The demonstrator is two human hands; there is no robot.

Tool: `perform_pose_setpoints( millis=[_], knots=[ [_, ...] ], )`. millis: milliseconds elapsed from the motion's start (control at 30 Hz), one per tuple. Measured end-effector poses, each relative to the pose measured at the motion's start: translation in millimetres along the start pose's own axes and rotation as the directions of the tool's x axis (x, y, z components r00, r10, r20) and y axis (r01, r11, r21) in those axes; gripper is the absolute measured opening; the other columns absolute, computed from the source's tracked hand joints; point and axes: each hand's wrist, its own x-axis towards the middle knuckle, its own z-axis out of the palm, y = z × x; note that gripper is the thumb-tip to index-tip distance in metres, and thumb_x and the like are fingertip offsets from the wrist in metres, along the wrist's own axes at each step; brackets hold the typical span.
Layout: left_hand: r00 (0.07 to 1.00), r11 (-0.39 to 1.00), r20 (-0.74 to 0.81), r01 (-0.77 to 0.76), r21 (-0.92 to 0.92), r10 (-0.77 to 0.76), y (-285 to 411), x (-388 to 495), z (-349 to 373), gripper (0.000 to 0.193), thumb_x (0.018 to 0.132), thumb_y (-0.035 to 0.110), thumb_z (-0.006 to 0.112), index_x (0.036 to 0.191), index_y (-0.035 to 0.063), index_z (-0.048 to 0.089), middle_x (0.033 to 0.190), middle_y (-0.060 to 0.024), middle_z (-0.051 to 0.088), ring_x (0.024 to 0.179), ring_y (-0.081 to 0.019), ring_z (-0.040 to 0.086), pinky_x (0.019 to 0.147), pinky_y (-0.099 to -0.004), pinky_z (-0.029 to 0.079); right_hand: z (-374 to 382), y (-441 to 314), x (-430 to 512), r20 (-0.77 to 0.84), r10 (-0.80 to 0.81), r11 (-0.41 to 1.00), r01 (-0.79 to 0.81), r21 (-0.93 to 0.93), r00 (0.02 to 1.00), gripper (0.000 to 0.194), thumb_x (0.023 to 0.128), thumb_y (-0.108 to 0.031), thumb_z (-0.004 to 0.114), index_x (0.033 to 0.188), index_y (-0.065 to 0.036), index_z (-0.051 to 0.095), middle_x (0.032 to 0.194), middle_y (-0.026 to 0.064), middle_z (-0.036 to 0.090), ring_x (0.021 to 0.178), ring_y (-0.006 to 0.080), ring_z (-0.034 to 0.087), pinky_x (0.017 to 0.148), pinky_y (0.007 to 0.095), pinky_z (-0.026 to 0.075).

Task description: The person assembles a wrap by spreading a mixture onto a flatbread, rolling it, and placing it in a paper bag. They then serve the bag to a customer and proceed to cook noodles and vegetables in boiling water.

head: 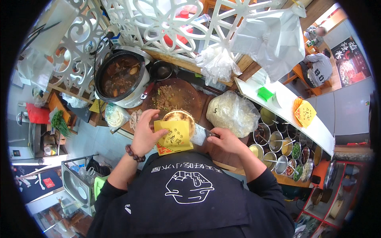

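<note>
My left hand [148,131] holds a yellow paper bag [175,136] that bears printed writing, thumb on its front. A round browned flatbread [178,116] shows above the bag and partly behind it. The wooden handle of a broad-bladed knife is gripped in my right hand [227,139]. The blade of the knife [198,135] lies against the right side of the bread; part of it is hidden. Beyond the bread, chopped meat with green bits [163,96] lies on a round wooden chopping board [190,95].
A pot of dark stew [120,77] stands at the back left, beside a ladle [163,71]. Right of the board sits a stuffed clear plastic bag [232,113]. Several metal containers [276,141] of ingredients stand farther right, below a white shelf [317,131]. Two people sit at the upper right.
</note>
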Motion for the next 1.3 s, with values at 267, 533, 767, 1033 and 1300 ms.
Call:
perform_pose_setpoints(
  millis=[267, 533, 767, 1033, 1300],
  knots=[
    [0.792, 0.756, 0.574, 0.503, -0.419, -0.208, -25, -37, -1, 0.059, 0.093, 0.012, 0.081, 0.144, -0.0042, 0.057, 0.131, -0.0128, 0.072, 0.116, -0.0198, 0.069, 0.102, -0.0337, 0.055, -15, -38, -5, 0.048, -0.006, 0.992, 0.012, -0.128, 0.999, 0.034, 0.099, -0.032, 0.073, 0.114, -0.002, 0.070, 0.097, 0.0226, 0.073, 0.091, 0.0394, 0.071, 0.079, 0.0441, 0.054],
    [0.831, 0.460, 0.556, 0.496, -0.737, -0.006, -38, -17, 8, 0.069, 0.088, 0.005, 0.084, 0.148, -0.0003, 0.052, 0.141, -0.0129, 0.067, 0.128, -0.0264, 0.067, 0.111, -0.0433, 0.054, -47, -108, -7, 0.016, -0.149, 0.887, 0.141, -0.440, 0.989, 0.032, 0.094, -0.030, 0.078, 0.111, -0.005, 0.071, 0.088, 0.0196, 0.073, 0.083, 0.0427, 0.069, 0.073, 0.0456, 0.055],
    [0.809, 0.285, 0.557, 0.498, -0.819, 0.186, -23, -3, -10, 0.075, 0.085, 0.006, 0.087, 0.151, 0.0013, 0.050, 0.145, -0.0145, 0.065, 0.132, -0.0295, 0.064, 0.113, -0.0463, 0.053, -68, -179, -14, 0.014, -0.238, 0.724, 0.187, -0.664, 0.971, 0.029, 0.092, -0.031, 0.078, 0.102, -0.007, 0.066, 0.084, 0.0171, 0.070, 0.081, 0.0430, 0.068, 0.070, 0.0497, 0.053],
    [0.851, 0.223, 0.490, 0.448, -0.866, 0.190, -37, -7, -37, 0.082, 0.082, 0.006, 0.089, 0.152, 0.0006, 0.049, 0.145, -0.0147, 0.064, 0.133, -0.0287, 0.064, 0.114, -0.0458, 0.051, -67, -170, 6, -0.284, -0.110, 0.905, -0.023, -0.426, 0.953, 0.027, 0.092, -0.019, 0.079, 0.112, -0.003, 0.072, 0.092, 0.0201, 0.073, 0.083, 0.0385, 0.072, 0.074, 0.0424, 0.056],
    [0.915, 0.238, 0.374, 0.333, -0.912, 0.153, -54, -5, -56, 0.071, 0.086, 0.003, 0.084, 0.150, 0.0020, 0.052, 0.143, -0.0111, 0.066, 0.133, -0.0255, 0.063, 0.115, -0.0432, 0.049, 78, 14, 88, -0.462, -0.228, 0.784, -0.119, -0.609, 0.857, 0.033, 0.096, -0.012, 0.066, 0.129, -0.007, 0.067, 0.110, 0.0215, 0.068, 0.097, 0.0437, 0.068, 0.083, 0.0518, 0.056]
  ],
)
